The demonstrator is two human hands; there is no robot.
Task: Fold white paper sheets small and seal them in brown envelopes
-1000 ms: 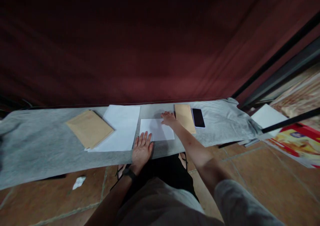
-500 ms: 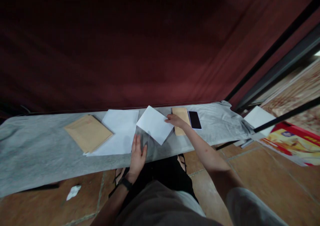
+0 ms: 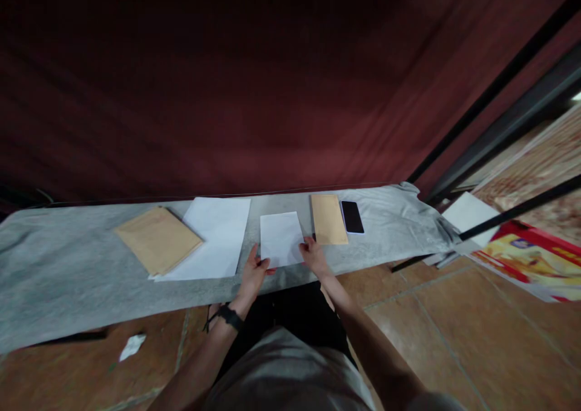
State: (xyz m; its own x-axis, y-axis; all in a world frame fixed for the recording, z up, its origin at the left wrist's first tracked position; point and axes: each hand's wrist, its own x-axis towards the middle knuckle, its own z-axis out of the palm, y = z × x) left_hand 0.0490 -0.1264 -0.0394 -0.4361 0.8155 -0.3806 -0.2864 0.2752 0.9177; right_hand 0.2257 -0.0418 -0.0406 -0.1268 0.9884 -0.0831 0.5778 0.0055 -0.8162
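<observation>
A white folded sheet of paper (image 3: pixel 281 236) is in front of me, its near edge towards my lap. My left hand (image 3: pixel 255 273) grips its lower left corner, thumb on top and fingers partly beneath. At the right edge, my right hand (image 3: pixel 313 256) pinches the paper between thumb and fingers. Just right of that hand lies a single brown envelope (image 3: pixel 329 219). To the left, larger white sheets (image 3: pixel 220 235) lie flat, partly covered by a stack of brown envelopes (image 3: pixel 158 240).
Grey cloth (image 3: pixel 68 259) covers the long narrow table. A dark-screened phone (image 3: pixel 353 217) lies beside the single envelope. Dark red fabric (image 3: pixel 272 96) hangs behind. At right stand black metal bars (image 3: pixel 521 211) and a red-and-yellow box (image 3: pixel 535 259). Crumpled white paper (image 3: pixel 132 347) is on the tiled floor.
The folded paper has turned from a slanted position to nearly square with me and come closer. My left hand, flat beside it before, now grips its corner. My right hand has moved nearer.
</observation>
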